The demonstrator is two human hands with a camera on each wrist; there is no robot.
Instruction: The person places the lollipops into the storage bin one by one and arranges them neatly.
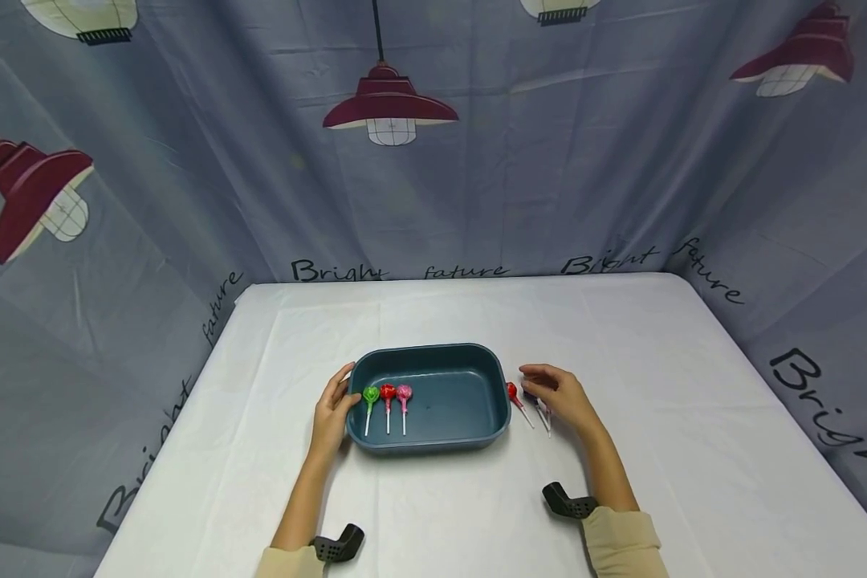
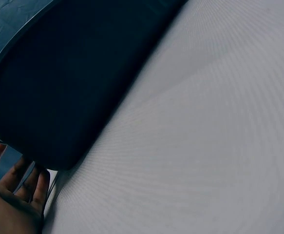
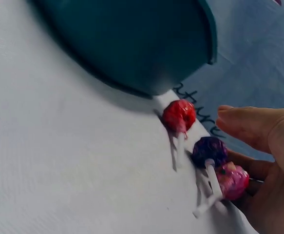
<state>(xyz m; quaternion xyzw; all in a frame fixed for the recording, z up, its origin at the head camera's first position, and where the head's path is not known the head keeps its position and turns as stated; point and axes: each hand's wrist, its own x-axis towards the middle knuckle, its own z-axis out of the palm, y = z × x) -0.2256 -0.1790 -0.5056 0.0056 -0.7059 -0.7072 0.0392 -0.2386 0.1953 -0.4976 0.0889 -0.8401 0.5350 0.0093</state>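
Note:
A dark teal rectangular tray (image 1: 433,348) stands on the white table. My left hand (image 1: 328,419) holds its left end, thumb over the rim and fingers along the outer wall. Inside the tray, at the left, a green lollipop (image 1: 371,394), a red lollipop (image 1: 388,392) and a pink lollipop (image 1: 404,392) lie in a row, sticks toward me. Right of the tray lie another red lollipop (image 3: 179,116), a dark purple lollipop (image 3: 210,152) and a pink patterned lollipop (image 3: 233,181). My right hand (image 1: 565,398) is around the last two, thumb apart from the fingers; whether it touches them is unclear.
A white cloth (image 1: 433,514) covers the table. Grey-blue curtains (image 1: 563,177) printed with lamps and lettering hang behind and along both sides. Each wrist carries a black camera mount, on the left (image 1: 338,544) and on the right (image 1: 567,501).

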